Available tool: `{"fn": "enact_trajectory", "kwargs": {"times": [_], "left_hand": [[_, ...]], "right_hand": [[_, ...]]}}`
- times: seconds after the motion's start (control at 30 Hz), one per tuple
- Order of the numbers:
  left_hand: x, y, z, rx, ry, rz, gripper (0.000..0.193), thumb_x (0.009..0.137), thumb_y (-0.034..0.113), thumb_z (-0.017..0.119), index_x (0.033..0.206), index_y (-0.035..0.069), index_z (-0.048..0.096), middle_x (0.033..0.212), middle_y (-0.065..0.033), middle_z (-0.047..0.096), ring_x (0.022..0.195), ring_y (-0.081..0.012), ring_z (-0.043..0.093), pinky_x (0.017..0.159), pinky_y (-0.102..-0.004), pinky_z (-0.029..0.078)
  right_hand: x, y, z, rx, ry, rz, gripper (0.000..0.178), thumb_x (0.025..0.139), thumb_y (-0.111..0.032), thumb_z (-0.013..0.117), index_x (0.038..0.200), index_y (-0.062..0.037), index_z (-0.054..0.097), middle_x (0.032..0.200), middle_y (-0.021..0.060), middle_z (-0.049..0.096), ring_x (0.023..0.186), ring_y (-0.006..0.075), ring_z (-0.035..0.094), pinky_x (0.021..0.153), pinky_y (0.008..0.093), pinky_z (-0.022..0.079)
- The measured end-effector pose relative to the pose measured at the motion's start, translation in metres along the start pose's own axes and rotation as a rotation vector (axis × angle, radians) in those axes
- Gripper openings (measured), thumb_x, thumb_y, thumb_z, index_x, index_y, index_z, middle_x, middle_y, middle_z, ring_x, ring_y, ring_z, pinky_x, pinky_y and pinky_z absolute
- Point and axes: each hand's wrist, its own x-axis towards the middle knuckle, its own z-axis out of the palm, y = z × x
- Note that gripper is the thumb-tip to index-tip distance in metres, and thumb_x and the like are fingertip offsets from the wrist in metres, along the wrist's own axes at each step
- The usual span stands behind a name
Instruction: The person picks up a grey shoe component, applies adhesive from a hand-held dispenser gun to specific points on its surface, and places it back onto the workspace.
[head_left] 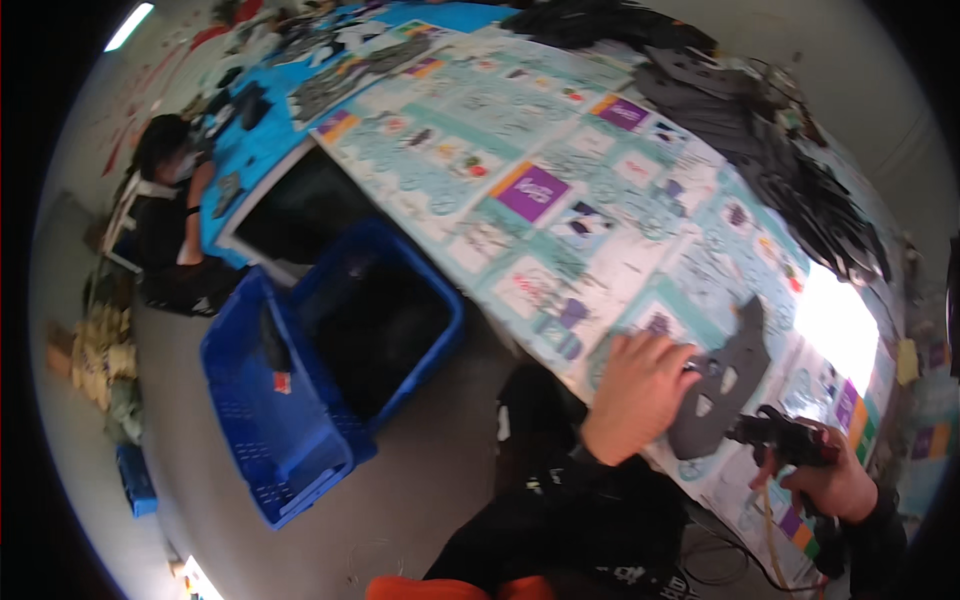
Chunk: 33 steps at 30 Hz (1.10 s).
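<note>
A flat dark-grey piece (722,385) with cut-out holes and a narrow pointed end lies on the covered table near me. At its left edge is my left hand (640,392), fingers curled together. A small shiny thing shows by the fingertips, too small to name. My right hand (835,485) is wrapped round a black spray gun (790,437), its front end close to the right edge of the grey piece. From the gun hangs a thin yellowish hose (768,520).
A printed sheet (480,200) covers the table. Dark-grey pieces (740,150) are heaped along its far right side. Two blue crates (290,440) stand left of the table. Further left a person (170,220) sits at a blue surface (245,150). Dark cables (725,560) hang near my lap.
</note>
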Motion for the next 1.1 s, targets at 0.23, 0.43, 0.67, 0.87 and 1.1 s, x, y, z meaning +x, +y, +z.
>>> {"fn": "enact_trajectory", "kwargs": {"times": [0.23, 0.43, 0.67, 0.87, 1.1], "left_hand": [[-0.013, 0.004, 0.012, -0.014, -0.006, -0.008, 0.026, 0.094, 0.021, 0.074, 0.117, 0.009, 0.070, 0.103, -0.0057, 0.064, 0.102, -0.0274, 0.058, 0.094, -0.0425, 0.041], [-0.020, 0.006, 0.014, 0.024, -0.012, 0.002, 0.026, 0.096, 0.023, 0.072, 0.118, 0.009, 0.069, 0.106, -0.0054, 0.065, 0.106, -0.0268, 0.057, 0.098, -0.0423, 0.039], [-0.010, -0.007, 0.014, -0.043, 0.055, 0.024, 0.022, 0.088, 0.018, 0.075, 0.107, 0.008, 0.072, 0.101, -0.0099, 0.067, 0.103, -0.0335, 0.063, 0.094, -0.0506, 0.043], [0.002, -0.003, 0.009, -0.011, 0.025, 0.012, 0.020, 0.087, 0.014, 0.080, 0.106, 0.010, 0.075, 0.091, -0.0038, 0.066, 0.090, -0.0278, 0.061, 0.084, -0.0424, 0.042], [-0.004, 0.003, 0.011, -0.023, 0.004, 0.006, 0.020, 0.089, 0.013, 0.079, 0.108, 0.009, 0.074, 0.094, -0.0043, 0.066, 0.092, -0.0276, 0.060, 0.087, -0.0418, 0.041]], "right_hand": [[0.000, 0.024, 0.000, -0.018, 0.078, 0.019, 0.033, 0.077, 0.006, 0.067, 0.110, 0.0021, 0.065, 0.080, 0.0131, 0.074, 0.048, 0.0151, 0.061, 0.041, 0.0279, 0.045], [-0.011, 0.041, 0.007, -0.061, 0.164, -0.023, 0.035, 0.079, 0.006, 0.063, 0.114, 0.0026, 0.063, 0.080, 0.0131, 0.073, 0.044, 0.0147, 0.057, 0.039, 0.0272, 0.043], [-0.003, 0.003, 0.008, -0.082, 0.059, 0.051, 0.034, 0.089, 0.004, 0.073, 0.121, -0.0066, 0.070, 0.102, -0.0013, 0.073, 0.078, 0.0057, 0.063, 0.068, 0.0234, 0.050], [0.007, -0.010, 0.007, -0.081, -0.009, 0.107, 0.034, 0.094, -0.008, 0.071, 0.128, -0.0057, 0.066, 0.092, 0.0005, 0.070, 0.077, 0.0048, 0.062, 0.060, 0.0236, 0.048], [0.011, 0.000, 0.024, -0.181, 0.031, 0.053, 0.027, 0.092, -0.008, 0.069, 0.117, 0.0002, 0.066, 0.087, 0.0034, 0.066, 0.075, 0.0102, 0.054, 0.072, 0.0277, 0.048]]}}
